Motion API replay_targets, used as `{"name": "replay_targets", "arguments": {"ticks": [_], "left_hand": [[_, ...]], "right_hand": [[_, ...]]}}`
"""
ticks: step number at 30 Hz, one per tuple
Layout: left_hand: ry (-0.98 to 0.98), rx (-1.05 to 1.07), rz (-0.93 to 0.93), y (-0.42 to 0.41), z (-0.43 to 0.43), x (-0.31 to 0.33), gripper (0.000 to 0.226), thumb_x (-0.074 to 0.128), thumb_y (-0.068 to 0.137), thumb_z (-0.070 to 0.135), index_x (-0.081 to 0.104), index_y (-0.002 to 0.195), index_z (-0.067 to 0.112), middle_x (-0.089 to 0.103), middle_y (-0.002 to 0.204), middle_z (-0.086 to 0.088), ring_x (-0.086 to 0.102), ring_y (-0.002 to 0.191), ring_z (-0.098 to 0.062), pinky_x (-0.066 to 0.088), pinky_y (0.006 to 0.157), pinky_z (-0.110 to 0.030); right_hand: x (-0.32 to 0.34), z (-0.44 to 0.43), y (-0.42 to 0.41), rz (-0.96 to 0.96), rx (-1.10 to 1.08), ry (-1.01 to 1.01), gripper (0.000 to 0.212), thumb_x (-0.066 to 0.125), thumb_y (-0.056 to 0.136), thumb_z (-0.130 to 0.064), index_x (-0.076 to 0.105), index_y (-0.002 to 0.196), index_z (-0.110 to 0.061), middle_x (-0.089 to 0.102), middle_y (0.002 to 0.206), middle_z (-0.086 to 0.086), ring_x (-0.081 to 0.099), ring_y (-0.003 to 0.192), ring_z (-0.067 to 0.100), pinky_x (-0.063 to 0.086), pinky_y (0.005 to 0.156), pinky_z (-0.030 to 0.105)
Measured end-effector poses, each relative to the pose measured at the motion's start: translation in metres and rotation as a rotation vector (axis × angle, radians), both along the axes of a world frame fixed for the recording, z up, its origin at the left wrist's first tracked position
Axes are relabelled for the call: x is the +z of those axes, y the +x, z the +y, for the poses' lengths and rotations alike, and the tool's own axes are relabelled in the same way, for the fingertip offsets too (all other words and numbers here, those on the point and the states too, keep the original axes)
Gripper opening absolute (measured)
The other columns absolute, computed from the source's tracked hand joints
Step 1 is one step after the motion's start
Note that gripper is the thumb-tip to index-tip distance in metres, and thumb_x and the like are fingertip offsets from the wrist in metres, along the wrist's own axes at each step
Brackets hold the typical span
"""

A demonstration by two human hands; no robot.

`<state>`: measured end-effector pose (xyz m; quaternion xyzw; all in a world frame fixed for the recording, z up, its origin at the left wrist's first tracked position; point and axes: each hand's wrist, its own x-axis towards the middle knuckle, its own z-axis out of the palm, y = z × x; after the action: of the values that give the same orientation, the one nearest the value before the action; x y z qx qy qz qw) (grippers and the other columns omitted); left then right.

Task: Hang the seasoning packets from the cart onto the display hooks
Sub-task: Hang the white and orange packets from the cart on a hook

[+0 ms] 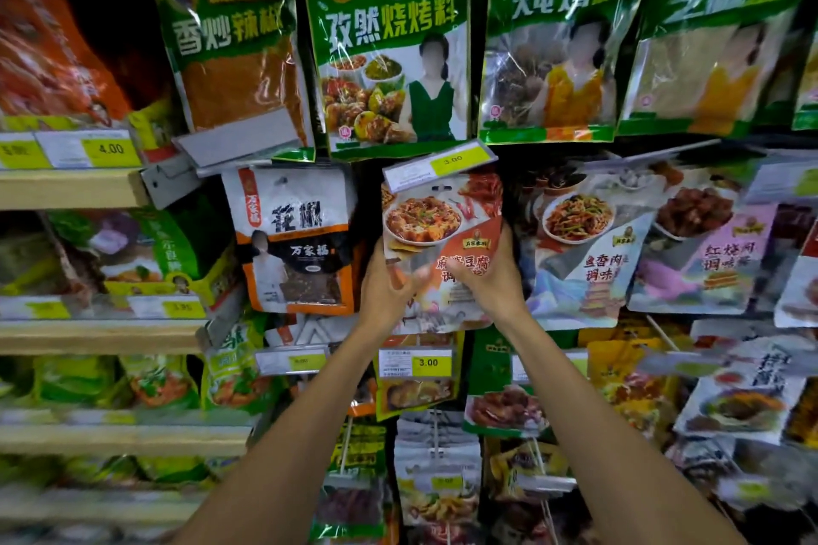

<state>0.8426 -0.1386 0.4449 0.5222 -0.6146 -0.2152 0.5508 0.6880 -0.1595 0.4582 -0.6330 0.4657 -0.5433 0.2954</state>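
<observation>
While both hands held the seasoning packet (442, 235) up against the hook wall, room around it was tight; its top edge sat just under a tilted price tag (438, 166) reading 3.00, touching or barely apart, couldn't tell; a big green packet (394, 40) hung directly above that tag; the left edge had a narrow dark gap to the white-and-orange peppercorn packet (294, 239); the right edge had a similar gap to the next packet (580, 243) with a noodle-dish photo; below, more packets and a second price tag (416, 363) crowded the space between the forearms; wooden shelf edges (71, 188) ran off at far left, well apart from the hands.

Left hand (387, 279) gripped the packet's lower left edge, fingers curled onto the front, blurred so exact placement was unclear; right hand (482, 279) gripped the lower right, thumb laid across the print, other fingers wrapped behind the right edge and hidden.

Packet was a glossy pouch, roughly upright with a slight tilt; photo of a red saucy tofu dish in a white bowl up top; red chillies in the upper right corner; orange band with Chinese lettering mid-right; slot-shaped hang hole (441, 189) at top centre, just below the tag; whether a hook passed through it, couldn't tell.
</observation>
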Motion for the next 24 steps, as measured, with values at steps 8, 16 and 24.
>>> {"name": "replay_targets", "arguments": {"ticks": [8,16,24], "left_hand": [[-0.021,-0.034,-0.008,0.004,-0.003,-0.007,0.091,0.077,0.077,0.030,0.019,0.147,0.026,0.039,0.140,0.015,0.038,0.129,-0.007,0.038,0.099,-0.019],[-0.094,-0.033,-0.035,0.007,0.006,-0.010,0.084,0.074,0.081,0.024,0.016,0.140,0.042,0.036,0.143,0.014,0.037,0.129,-0.004,0.032,0.093,-0.002],[-0.094,-0.010,-0.058,0.001,0.014,-0.010,0.083,0.074,0.080,0.024,0.021,0.144,0.028,0.041,0.146,-0.002,0.043,0.131,-0.020,0.040,0.104,-0.033]], "right_hand": [[-0.003,-0.003,0.006,0.041,-0.101,-0.025,0.099,0.077,0.079,-0.027,0.011,0.152,-0.011,0.030,0.154,0.010,0.031,0.141,0.026,0.031,0.112,0.043],[-0.014,0.014,0.010,-0.019,-0.127,-0.075,0.092,0.075,0.081,-0.028,0.015,0.151,-0.014,0.034,0.152,0.010,0.038,0.137,0.027,0.034,0.110,0.049],[-0.013,0.020,0.006,-0.019,-0.119,-0.096,0.090,0.074,0.081,-0.029,0.018,0.150,-0.015,0.038,0.149,0.010,0.043,0.133,0.027,0.038,0.106,0.050]]}}
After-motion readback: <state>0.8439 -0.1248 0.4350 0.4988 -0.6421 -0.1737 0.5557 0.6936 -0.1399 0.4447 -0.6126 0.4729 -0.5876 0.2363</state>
